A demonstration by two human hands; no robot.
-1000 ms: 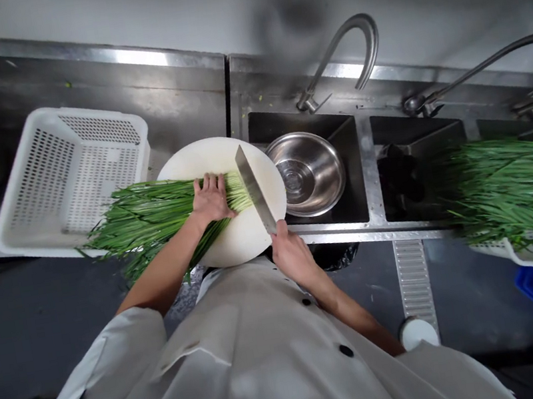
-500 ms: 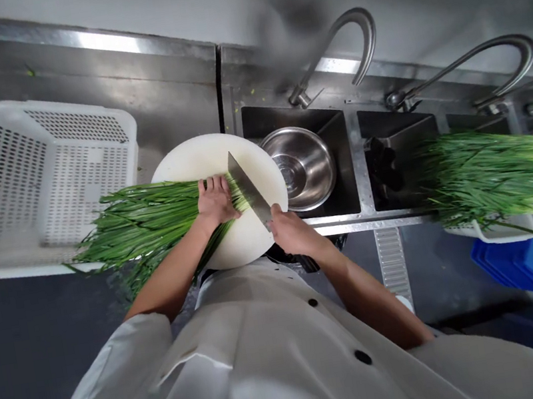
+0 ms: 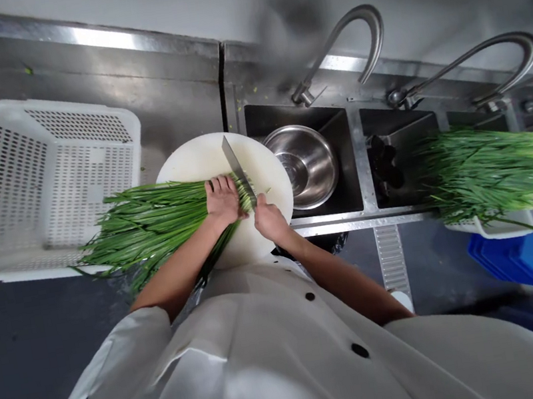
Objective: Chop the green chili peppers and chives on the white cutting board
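A large bundle of long green stalks [image 3: 161,209] lies across the round white cutting board [image 3: 189,161], its leafy ends hanging past the board's left side. My left hand [image 3: 223,199] presses down on the bundle near its pale ends, fingers curled over it. In my right hand [image 3: 270,219] is the handle of a cleaver [image 3: 238,169], its blade standing across the pale ends just right of my left hand. A small green piece [image 3: 268,190] lies on the board right of the blade.
A white perforated basket [image 3: 66,184] stands at the left. Right of the board, a steel bowl [image 3: 314,165] sits in a sink under a curved faucet [image 3: 374,34]. Farther right, more green bundles [image 3: 494,167] rest on a white basket [image 3: 504,228], above blue containers [image 3: 523,256].
The cleaver has come closer to my left hand, its blade now more upright over the pale ends. My right hand has moved left and slightly up. A small piece now shows right of the blade.
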